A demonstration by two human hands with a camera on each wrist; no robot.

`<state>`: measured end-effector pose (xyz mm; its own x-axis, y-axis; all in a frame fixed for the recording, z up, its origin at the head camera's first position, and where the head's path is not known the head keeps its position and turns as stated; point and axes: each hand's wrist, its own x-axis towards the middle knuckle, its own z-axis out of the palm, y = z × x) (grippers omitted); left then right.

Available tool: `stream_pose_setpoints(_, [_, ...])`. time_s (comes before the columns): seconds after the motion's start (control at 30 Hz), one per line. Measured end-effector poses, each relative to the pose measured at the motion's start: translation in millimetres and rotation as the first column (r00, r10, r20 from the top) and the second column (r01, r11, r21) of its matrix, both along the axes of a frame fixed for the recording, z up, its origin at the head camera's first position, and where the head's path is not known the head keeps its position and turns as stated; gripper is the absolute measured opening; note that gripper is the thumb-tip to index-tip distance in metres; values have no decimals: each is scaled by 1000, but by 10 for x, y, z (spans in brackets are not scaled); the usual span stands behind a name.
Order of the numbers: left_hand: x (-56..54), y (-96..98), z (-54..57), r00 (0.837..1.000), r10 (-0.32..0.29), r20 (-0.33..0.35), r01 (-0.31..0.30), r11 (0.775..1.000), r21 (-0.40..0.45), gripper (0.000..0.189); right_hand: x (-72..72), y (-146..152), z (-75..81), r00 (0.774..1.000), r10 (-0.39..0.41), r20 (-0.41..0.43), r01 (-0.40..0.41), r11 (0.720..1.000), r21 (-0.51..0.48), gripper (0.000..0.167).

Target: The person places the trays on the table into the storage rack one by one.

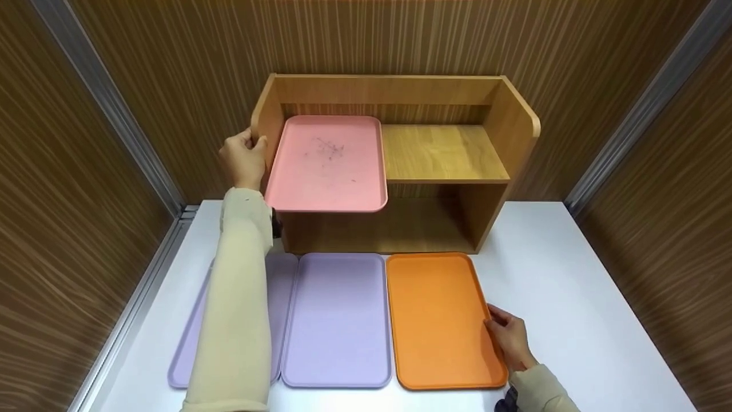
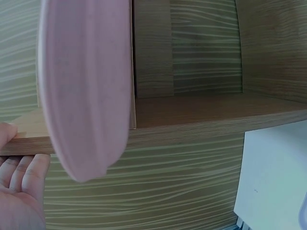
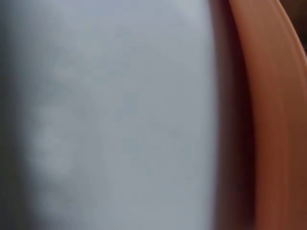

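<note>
My left hand (image 1: 245,159) grips the left side panel of a wooden shelf (image 1: 446,151), thumb on one face and fingers on the other in the left wrist view. Beside that hand a pink tray (image 1: 331,171) with dark scuffs lies on the upper level at the left, its near end jutting past the front edge. Down on the table, my right hand (image 1: 510,339) pinches the right rim of an orange tray (image 1: 437,320). The right wrist view is blurred; the orange rim (image 3: 278,124) shows at its right, with the hand out of sight.
Left of the orange tray lies a lavender tray (image 1: 337,320), then another lavender tray (image 1: 191,352), partly hidden under my left sleeve. The shelf stands at the back of the white table (image 1: 572,320). Wood-patterned walls (image 1: 377,37) enclose the table at the back and both sides.
</note>
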<state>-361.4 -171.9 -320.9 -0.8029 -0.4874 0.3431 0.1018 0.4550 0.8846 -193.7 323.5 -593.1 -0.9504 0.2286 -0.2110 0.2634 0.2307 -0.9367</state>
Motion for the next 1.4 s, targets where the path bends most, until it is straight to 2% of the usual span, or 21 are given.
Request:
stream_pose_setpoints(0.3, [-1,-2,-5,1000,11,-19,-12,999,-30,22,21,42,92,998,44,-34,-46,996,-74,43])
stream_pose_setpoints(0.57, [-3,-8,-7,999,18,-36,-19,1000,-10,19,29,57,173,997,64,-41,-65,998,-13,44])
stream_pose_setpoints(0.73, [-1,-20,-11,1000,12,-27,-12,1000,1,22,15,64,181,997,72,-16,-73,997,-18,48])
stream_pose_setpoints(0.9, [-9,1,-9,1000,6,-24,-6,1000,8,22,25,65,199,999,47,-20,-48,998,-50,48])
stream_pose_setpoints(1.1, [-9,1,-20,1000,23,-16,-23,1000,-4,19,37,44,252,997,19,-74,-23,999,-43,46])
stream_pose_setpoints(1.27, [-20,0,-21,999,8,-32,-8,1000,6,21,32,38,274,991,12,-133,-18,999,-45,45])
stream_pose_setpoints(1.4, [-28,-3,-20,999,5,-36,-5,1000,-6,20,9,53,300,989,10,-145,-17,999,-49,45])
